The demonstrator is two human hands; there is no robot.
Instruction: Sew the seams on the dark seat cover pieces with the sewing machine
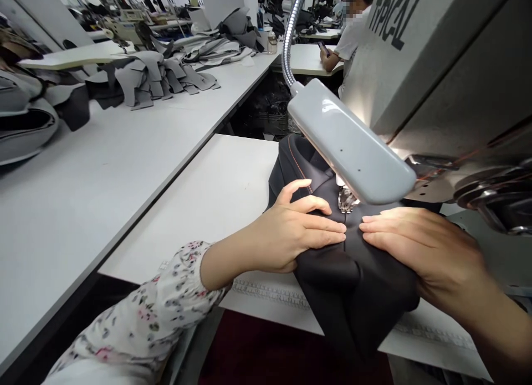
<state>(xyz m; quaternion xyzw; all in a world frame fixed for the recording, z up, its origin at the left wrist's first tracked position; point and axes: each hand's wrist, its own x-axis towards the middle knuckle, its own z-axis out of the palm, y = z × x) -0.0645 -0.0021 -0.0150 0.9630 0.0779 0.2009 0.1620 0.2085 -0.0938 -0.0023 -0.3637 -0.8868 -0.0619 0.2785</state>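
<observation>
black fabric (357, 302) — seemingly padded — under left hand (295, 230) and right hand (419, 252)

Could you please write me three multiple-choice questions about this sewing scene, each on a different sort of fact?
1. Where do the left hand and right hand rest?
A. On the black fabric
B. On the bare table
C. On the machine's top

2. What colour is the stitching on the fabric?
A. White
B. Orange
C. Green

3. What state are the hands in?
A. Clenched into fists
B. Gripping scissors
C. Open, fingertips pointing toward each other

Answers:
1. A, both hands lie on the fabric.
2. B, an orange line runs along the fabric beyond the left hand.
3. C, both hands are open and hold no tool.
</observation>
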